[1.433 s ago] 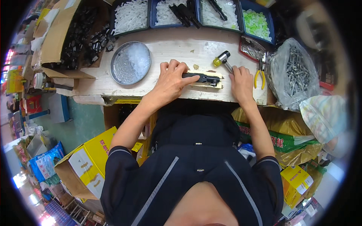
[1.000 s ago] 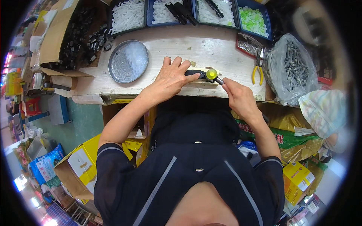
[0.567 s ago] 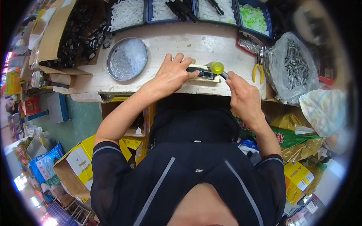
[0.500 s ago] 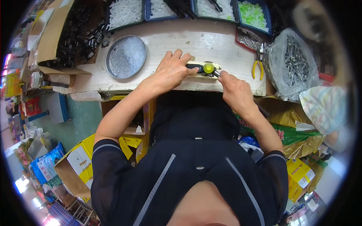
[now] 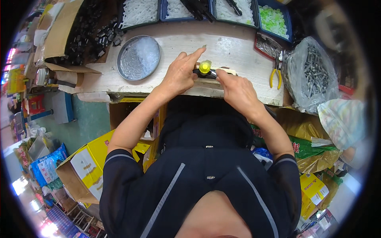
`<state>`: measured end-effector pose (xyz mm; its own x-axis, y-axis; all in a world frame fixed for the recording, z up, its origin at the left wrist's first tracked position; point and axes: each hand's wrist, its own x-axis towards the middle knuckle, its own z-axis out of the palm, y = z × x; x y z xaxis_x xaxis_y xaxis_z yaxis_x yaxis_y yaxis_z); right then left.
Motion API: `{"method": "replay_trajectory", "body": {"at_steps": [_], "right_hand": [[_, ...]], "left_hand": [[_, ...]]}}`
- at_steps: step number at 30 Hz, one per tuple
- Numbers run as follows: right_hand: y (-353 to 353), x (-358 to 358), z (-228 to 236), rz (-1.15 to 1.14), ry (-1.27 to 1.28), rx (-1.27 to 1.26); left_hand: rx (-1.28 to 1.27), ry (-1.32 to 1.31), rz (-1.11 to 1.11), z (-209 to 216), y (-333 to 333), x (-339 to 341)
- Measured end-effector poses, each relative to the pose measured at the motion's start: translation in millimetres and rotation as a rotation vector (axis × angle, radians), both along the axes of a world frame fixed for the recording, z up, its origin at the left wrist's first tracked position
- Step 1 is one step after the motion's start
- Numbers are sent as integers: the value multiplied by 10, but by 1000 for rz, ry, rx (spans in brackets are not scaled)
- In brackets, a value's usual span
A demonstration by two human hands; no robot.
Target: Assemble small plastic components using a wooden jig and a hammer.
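My right hand (image 5: 239, 92) is closed round the yellow-headed mallet (image 5: 205, 67), likely head-heavy, best held by its handle; my left hand (image 5: 179, 76), forefinger extended, touches a rigid-looking black part (image 5: 201, 75), grip unclear.

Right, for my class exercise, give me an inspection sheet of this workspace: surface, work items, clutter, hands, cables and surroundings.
Surface: pale bench top, front edge chipped.
Work items: yellow-faced hammer over a black part beside a cream block; contact unclear.
Clutter: round metal dish, yellow-handled pliers, clear bag of metal pieces, trays along the back.
Hands: left hand at the black part's left end, grip partly hidden; right hand grips the hammer handle.
Cables: nothing seen.
Surroundings: yellow carton lower left; green floor left of the bench.
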<state>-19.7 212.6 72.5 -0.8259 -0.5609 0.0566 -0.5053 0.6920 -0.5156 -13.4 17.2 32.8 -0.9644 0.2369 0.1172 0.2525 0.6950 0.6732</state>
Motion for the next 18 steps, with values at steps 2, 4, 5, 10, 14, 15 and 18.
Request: {"method": "replay_trajectory", "body": {"at_steps": [2, 4, 5, 10, 14, 15, 18], "right_hand": [[-16, -41, -9, 24, -46, 3], [-106, -43, 63, -29, -37, -82], [-144, -48, 90, -86, -32, -168], [-271, -109, 42, 65, -75, 125], [-137, 104, -161, 115, 126, -47], [-56, 121, -234, 63, 115, 10], [210, 40, -310, -67, 224, -100]], "left_hand": [[-4, 30, 18, -50, -14, 19], [207, 105, 70, -174, 6, 89], [148, 105, 103, -200, -3, 130], [61, 289, 289, -165, -15, 322], [145, 167, 325, -141, -173, 418], [192, 68, 326, -117, -184, 427], [163, 125, 260, -96, -159, 371]]}}
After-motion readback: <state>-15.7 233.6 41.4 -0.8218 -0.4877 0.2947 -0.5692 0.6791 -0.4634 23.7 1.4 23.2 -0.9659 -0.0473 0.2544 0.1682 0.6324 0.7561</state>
